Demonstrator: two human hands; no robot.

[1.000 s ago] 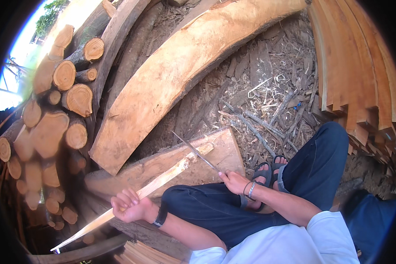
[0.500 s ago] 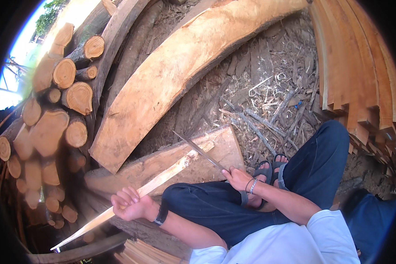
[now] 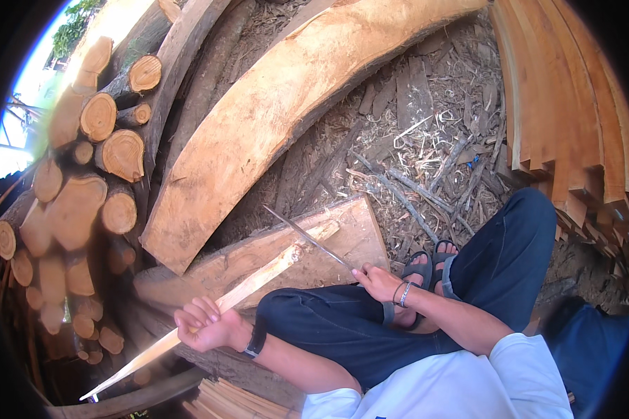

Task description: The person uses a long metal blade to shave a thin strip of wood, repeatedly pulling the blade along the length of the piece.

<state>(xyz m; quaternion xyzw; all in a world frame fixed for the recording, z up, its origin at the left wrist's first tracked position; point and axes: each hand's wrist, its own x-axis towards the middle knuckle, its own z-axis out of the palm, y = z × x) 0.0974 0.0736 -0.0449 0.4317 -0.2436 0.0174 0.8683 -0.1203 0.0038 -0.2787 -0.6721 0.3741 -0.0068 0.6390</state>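
Observation:
My left hand is closed around a long pale wooden stick, peeled of bark and tapering to a thin point at the lower left. The stick's thicker end, with a knot in it, rests on a wooden slab in front of my knees. In my right hand is a long, narrow knife, gripped at its near end. The blade slants up and left, crossing the stick near its knotty end. Its handle is hidden in my fist, and I cannot tell whether the edge touches the wood.
A large curved plank lies beyond the slab. Cut logs are stacked at the left, sawn boards at the upper right. Shavings and twigs litter the ground near my sandalled feet. More thin boards lie at the bottom.
The knife's tip has shifted slightly left, its blade still across the stick. My left hand and the stick have hardly moved.

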